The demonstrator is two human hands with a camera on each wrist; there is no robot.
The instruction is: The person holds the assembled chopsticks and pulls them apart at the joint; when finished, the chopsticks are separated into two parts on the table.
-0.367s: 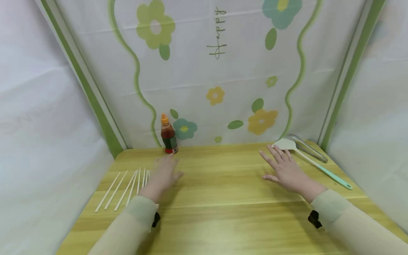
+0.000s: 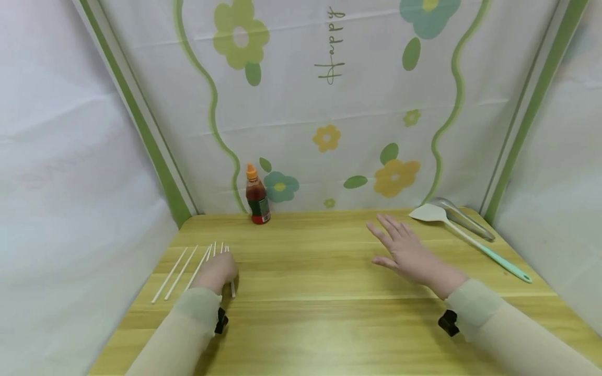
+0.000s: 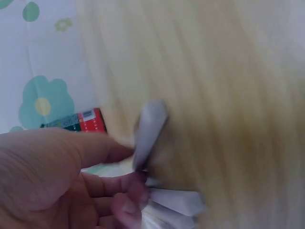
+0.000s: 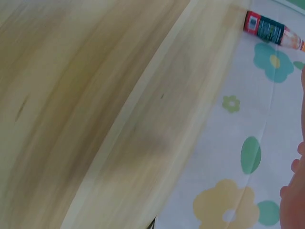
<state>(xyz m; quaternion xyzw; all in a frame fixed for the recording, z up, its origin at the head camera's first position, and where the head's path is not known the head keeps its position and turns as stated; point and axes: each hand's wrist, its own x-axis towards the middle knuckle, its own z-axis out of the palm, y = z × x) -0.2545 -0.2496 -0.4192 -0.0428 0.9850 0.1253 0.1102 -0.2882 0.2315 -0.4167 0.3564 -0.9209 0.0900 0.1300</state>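
At the left of the table, my left hand (image 2: 218, 272) pinches a white chopstick (image 3: 151, 131) between thumb and fingers. The blunt end of that chopstick points up past the thumb in the left wrist view. Several more white chopsticks (image 2: 175, 273) lie side by side under and left of this hand, partly hidden by it. My right hand (image 2: 408, 256) is held over the right half of the table with fingers spread and nothing in it. Nearest to it is a white spatula (image 2: 429, 213) with a mint green handle.
A sauce bottle (image 2: 258, 201) with an orange cap stands at the back left, by a flowered cloth wall (image 2: 291, 94). Metal tongs (image 2: 479, 230) lie behind the spatula at the back right. White cloth also hangs on both sides of the wooden table (image 2: 310, 324).
My left hand has come back toward me and down onto the chopsticks, its fingers now curled round one. The right hand has drawn left, away from the spatula. The head view has shifted slightly.
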